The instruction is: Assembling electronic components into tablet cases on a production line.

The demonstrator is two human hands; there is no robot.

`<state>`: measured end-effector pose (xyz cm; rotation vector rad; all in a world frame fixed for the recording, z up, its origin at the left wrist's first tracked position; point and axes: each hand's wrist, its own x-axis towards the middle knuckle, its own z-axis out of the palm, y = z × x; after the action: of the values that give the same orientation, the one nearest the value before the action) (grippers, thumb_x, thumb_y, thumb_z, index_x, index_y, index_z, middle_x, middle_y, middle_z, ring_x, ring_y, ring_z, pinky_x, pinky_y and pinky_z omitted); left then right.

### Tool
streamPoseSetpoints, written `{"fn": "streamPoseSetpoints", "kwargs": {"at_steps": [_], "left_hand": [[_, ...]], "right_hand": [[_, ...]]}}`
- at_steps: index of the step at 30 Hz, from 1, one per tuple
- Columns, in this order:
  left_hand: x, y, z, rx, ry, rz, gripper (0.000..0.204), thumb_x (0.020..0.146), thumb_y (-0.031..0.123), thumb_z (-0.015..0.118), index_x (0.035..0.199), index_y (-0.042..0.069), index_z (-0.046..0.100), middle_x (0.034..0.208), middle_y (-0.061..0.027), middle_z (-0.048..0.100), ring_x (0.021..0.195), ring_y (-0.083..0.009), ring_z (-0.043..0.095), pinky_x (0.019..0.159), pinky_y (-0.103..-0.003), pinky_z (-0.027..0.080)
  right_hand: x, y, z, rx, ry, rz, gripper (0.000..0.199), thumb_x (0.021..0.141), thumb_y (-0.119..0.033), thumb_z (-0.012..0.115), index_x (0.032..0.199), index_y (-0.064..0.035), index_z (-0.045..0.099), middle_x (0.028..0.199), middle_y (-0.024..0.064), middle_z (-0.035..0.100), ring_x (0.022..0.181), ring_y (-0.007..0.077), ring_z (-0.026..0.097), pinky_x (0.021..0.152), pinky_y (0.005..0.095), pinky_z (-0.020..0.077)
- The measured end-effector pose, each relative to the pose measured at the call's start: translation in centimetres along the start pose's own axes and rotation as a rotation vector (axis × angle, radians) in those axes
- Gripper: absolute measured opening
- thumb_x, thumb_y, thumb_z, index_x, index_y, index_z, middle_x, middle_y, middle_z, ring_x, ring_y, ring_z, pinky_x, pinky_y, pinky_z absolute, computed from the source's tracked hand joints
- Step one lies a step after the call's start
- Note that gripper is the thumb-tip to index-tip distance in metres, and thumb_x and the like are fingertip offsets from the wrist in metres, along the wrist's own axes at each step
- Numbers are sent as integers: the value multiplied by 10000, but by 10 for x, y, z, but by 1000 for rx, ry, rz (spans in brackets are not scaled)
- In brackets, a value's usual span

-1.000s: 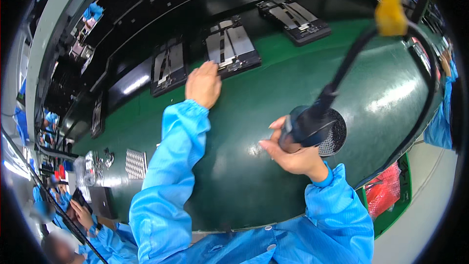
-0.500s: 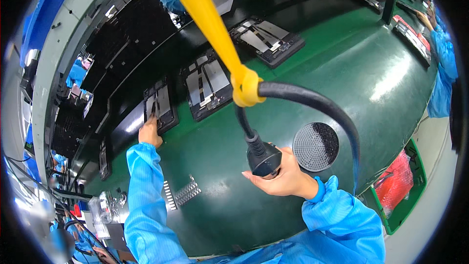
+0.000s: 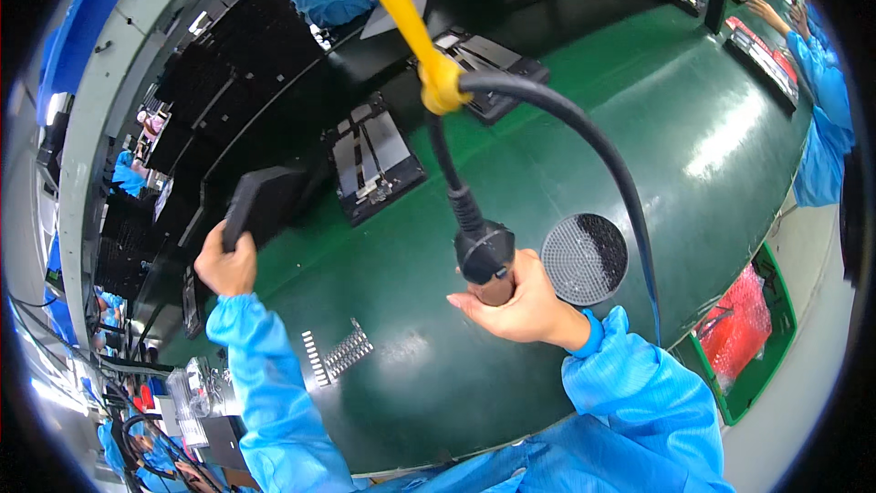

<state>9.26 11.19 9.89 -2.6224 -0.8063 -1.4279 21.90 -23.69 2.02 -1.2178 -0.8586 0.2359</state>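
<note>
Head view: at frame left, the left hand (image 3: 225,265) grips one black slab (image 3: 265,204); centre, the right hand (image 3: 529,307) clasps one corded tool (image 3: 484,251); upper centre, two opened devices (image 3: 388,148).

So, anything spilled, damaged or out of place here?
Nothing stands out as spilled or damaged. Only mildly odd: the black bits in the round tray bunch toward its right side, filling it unevenly.

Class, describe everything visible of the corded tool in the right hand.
The corded tool has a dark, rounded top end that looks like plastic. A ribbed sleeve joins it to a black cable, tied with a knotted yellow strap. The right hand grips its body over the green table. Its lower end is hidden.
</note>
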Motion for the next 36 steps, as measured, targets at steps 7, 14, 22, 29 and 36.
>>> {"fn": "streamPoseSetpoints", "kwargs": {"at_steps": [7,14,22,29,36], "left_hand": [[-67,75,-67,-194,-66,341,373,592,-55,570,958,-38,639,898,-179,673,833,-292,671,795,-326,510],[-163,144,-85,-301,-510,616,486,510,30,678,992,-15,634,1043,-155,659,1008,-328,629,892,-442,463],[-214,142,-52,-770,-656,-98,656,767,-13,647,1366,-21,379,1405,-215,398,1338,-357,333,1105,-445,241],[-218,168,-12,-1006,-411,-313,590,790,-149,459,1365,-54,364,1431,-223,353,1351,-344,311,1096,-396,271],[-213,170,-20,-769,-477,-60,185,851,-12,602,1033,-8,634,1044,-118,671,1156,-312,550,1042,-511,314]], "right_hand": [[0,1,-5,-71,89,-76,260,697,-58,753,787,-20,511,534,41,548,488,70,519,451,238,385],[9,-39,-54,43,356,-80,369,733,31,739,1059,29,567,621,19,602,480,77,545,444,214,421],[-8,-21,-82,51,385,-125,282,720,41,749,936,16,569,641,44,612,487,99,563,445,221,426],[-10,-14,-75,-23,361,-82,276,718,48,748,931,16,575,644,34,612,481,88,552,442,214,422],[-6,-8,-76,-25,358,-29,283,717,18,764,925,9,573,621,26,604,483,76,546,440,209,426]]}}
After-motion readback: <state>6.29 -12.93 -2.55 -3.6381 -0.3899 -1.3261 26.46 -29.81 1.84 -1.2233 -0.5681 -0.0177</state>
